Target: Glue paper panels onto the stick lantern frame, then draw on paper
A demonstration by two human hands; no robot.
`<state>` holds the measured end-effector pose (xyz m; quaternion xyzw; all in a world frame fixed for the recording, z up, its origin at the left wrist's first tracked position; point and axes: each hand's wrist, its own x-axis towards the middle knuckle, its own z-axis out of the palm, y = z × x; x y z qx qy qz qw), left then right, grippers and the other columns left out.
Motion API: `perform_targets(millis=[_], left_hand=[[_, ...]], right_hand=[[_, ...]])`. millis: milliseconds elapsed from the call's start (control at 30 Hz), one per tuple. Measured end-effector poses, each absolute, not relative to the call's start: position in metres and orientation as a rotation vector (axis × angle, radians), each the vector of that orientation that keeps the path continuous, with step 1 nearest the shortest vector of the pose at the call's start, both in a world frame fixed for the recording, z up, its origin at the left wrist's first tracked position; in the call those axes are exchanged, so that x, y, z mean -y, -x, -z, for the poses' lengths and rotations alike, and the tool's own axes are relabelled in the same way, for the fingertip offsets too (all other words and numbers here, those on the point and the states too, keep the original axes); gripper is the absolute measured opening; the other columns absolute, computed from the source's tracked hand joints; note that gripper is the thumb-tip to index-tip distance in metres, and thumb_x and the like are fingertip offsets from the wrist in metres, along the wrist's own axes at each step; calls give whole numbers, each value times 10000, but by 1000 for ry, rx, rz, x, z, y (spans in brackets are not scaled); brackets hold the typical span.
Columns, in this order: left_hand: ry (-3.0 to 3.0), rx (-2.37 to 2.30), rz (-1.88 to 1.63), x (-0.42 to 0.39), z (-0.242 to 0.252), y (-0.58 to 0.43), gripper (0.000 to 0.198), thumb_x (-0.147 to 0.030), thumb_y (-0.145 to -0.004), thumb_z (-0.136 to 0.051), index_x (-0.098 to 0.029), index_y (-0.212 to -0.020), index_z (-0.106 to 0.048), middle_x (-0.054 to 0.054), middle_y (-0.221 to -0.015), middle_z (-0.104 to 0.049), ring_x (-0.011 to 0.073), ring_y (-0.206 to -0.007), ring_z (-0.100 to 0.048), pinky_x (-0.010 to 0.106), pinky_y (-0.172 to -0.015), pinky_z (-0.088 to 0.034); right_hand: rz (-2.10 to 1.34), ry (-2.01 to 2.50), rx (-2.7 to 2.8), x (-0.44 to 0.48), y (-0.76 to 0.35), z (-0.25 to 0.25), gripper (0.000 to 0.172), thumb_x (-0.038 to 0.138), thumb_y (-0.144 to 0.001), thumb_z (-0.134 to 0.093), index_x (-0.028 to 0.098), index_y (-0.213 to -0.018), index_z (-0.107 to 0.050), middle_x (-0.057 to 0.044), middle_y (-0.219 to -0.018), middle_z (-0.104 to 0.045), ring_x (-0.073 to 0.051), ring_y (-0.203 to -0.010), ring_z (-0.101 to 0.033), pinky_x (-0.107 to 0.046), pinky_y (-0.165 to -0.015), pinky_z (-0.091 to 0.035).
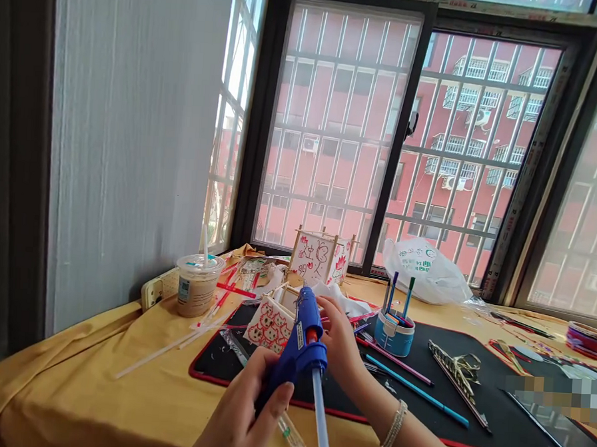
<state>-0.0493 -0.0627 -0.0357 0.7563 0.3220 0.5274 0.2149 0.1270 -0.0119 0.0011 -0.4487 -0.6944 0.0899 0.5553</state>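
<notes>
My left hand [249,401] grips a blue hot glue gun [291,356] by its handle, nozzle pointing away from me. A long translucent glue stick [320,411] sticks out of its back end. Beyond the gun leans a small paper lantern [269,325] with red drawings and a thin stick frame, tilted over the black mat. My right hand [340,336], a beaded bracelet on its wrist, is curled at the lantern's right side and holds it there; its fingertips are partly hidden behind the gun. A larger paper lantern [319,259] with red drawings stands upright behind.
On the left are an iced drink cup [198,288] with a straw and several red and clear strips. A blue pen holder [394,332] and loose pens lie right of my hands on the black mat [419,403]. A white plastic bag [426,270] sits by the window.
</notes>
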Motion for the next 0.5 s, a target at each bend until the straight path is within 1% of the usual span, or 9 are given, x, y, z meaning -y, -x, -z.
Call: perform_targets(millis=[67, 133, 167, 200, 233, 300, 333, 433, 500], left_hand=[[-2129, -862, -1495, 59, 34, 51, 229, -448, -894, -409, -234, -932, -482, 5, -705, -626, 158, -614, -607, 254, -577, -501], [-2197, -819, -1546, 55, 34, 51, 202, -428, -885, -434, -243, -949, -482, 11, -734, -640, 162, -631, -616, 254, -578, -507], [-2224, -813, -1580, 53, 34, 50, 202, -428, -879, -444, -247, -960, -481, 17, -758, -646, 166, -647, -621, 256, -584, -511], [-2248, -820, -1591, 51, 34, 48, 207, -432, -871, -455, -250, -967, -479, 20, -775, -650, 169, -658, -623, 256, -586, -512], [-2277, -831, -1577, 50, 34, 46, 206, -434, -865, -465, -252, -962, -479, 21, -782, -652, 170, -661, -623, 254, -585, -512], [-2362, -835, -1475, 49, 33, 42, 194, -428, -855, -485, -250, -932, -484, 20, -786, -654, 169, -665, -620, 246, -581, -502], [-2418, -807, -1425, 47, 31, 40, 196, -428, -852, -491, -245, -922, -487, 20, -782, -653, 167, -662, -615, 242, -574, -493], [-2676, -566, -1391, 35, 16, 44, 264, -470, -872, -421, -218, -857, -498, 31, -729, -625, 166, -630, -568, 255, -555, -448], [-2931, -380, -1341, 16, -3, 53, 393, -485, -912, -287, -203, -721, -484, 46, -673, -584, 176, -619, -507, 296, -596, -419]], right_hand=[[-151, 1099, 1566, 22, -135, 3, 206, 271, -824, -482, 182, -969, -598, -79, -932, -576, -167, -707, -541, -319, -676, -477], [-248, 989, 1692, 38, -139, 5, 173, 323, -829, -513, 214, -919, -611, -58, -852, -585, -184, -759, -554, -310, -696, -479], [-360, 906, 1787, 47, -138, 5, 196, 376, -811, -555, 232, -926, -622, -64, -900, -600, -201, -838, -568, -316, -740, -484], [-503, 853, 1816, 55, -136, 5, 281, 442, -782, -594, 247, -982, -621, -73, -960, -611, -220, -915, -572, -328, -783, -486], [-682, 811, 1804, 62, -133, 5, 424, 514, -735, -635, 260, -1072, -597, -78, -1023, -612, -235, -985, -568, -344, -831, -480], [-1061, 731, 1743, 71, -127, 6, 678, 633, -615, -684, 266, -1167, -541, -87, -1072, -610, -257, -1018, -578, -380, -866, -475], [-1155, 705, 1692, 71, -124, 8, 715, 666, -592, -678, 263, -1165, -540, -92, -1076, -605, -259, -1002, -588, -392, -862, -478], [-1071, 715, 1600, 63, -121, 16, 618, 673, -627, -646, 252, -1075, -579, -95, -1031, -609, -249, -964, -596, -406, -868, -475], [-913, 713, 1640, 55, -122, 22, 568, 689, -665, -592, 251, -1028, -597, -91, -967, -615, -239, -903, -600, -403, -844, -484]])
